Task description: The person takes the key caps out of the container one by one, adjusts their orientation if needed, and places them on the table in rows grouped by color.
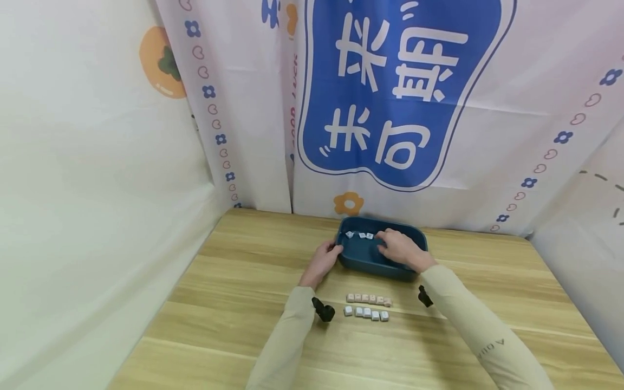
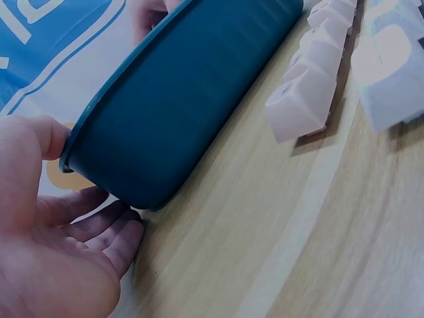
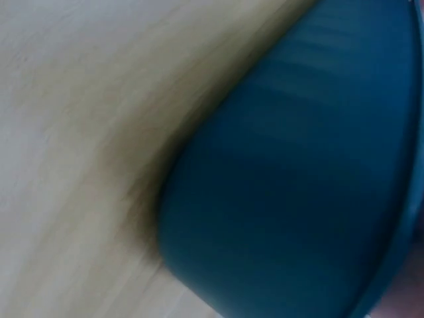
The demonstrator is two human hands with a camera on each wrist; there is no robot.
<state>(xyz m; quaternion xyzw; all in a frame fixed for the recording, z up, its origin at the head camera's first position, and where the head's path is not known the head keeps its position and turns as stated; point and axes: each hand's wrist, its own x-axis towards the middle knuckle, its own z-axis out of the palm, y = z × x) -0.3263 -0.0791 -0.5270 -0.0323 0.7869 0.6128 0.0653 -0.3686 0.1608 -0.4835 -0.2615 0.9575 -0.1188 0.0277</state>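
Observation:
Near the wall stands a dark blue-green plastic tray (image 1: 375, 266). My left hand (image 1: 324, 259) grips its left end, with the thumb at the rim and the fingers (image 2: 122, 242) against the outer wall close to the table. My right hand (image 1: 401, 249) reaches over the near right rim into the tray, its thumb and index finger apart. No object shows between them. Just left of its fingertips are white keycaps (image 1: 369, 236) on the tray floor, and another keycap (image 1: 349, 234) lies farther left. In the right wrist view the tray wall (image 3: 285, 179) hides most of the hand.
In front of the tray, a row of pinkish keycaps (image 1: 365, 298) lies on the wooden table (image 1: 219, 303). Closer to me is a second row of white keycaps (image 1: 367, 312), with a gap after its leftmost one. A printed curtain (image 1: 253, 108) hangs behind the table.

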